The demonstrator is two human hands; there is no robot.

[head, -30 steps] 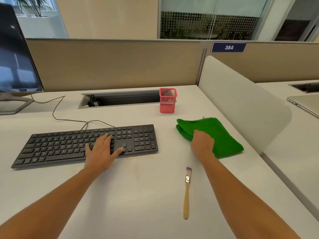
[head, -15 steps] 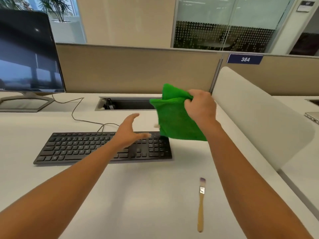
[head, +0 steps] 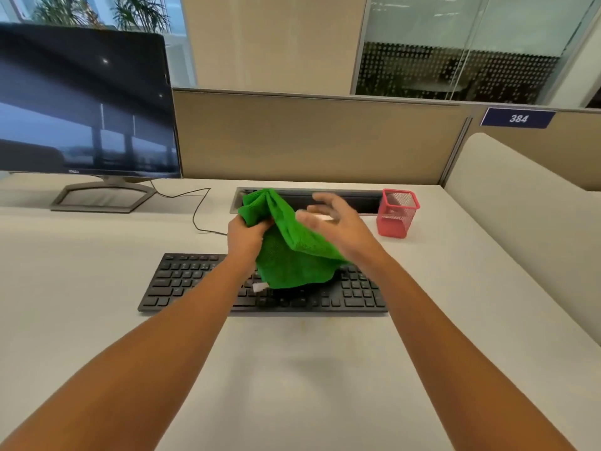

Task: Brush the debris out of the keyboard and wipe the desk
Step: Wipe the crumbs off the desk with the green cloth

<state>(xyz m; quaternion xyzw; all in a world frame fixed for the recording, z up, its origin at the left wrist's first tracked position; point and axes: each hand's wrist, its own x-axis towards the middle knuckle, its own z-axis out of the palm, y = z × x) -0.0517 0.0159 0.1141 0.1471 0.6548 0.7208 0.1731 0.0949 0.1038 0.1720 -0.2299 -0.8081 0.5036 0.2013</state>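
With the left hand (head: 246, 236) gripping the cloth (head: 292, 258) above the keyboard (head: 182, 281) and the right hand (head: 336, 222) open beside it, fold it flat before wiping the desk (head: 292, 369).

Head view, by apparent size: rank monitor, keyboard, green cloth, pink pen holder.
1. monitor, cut off at the left edge
2. keyboard, partly covered
3. cloth, bunched and held up nearer the camera, so its rank against the keyboard is less sure
4. pen holder, clearly smallest
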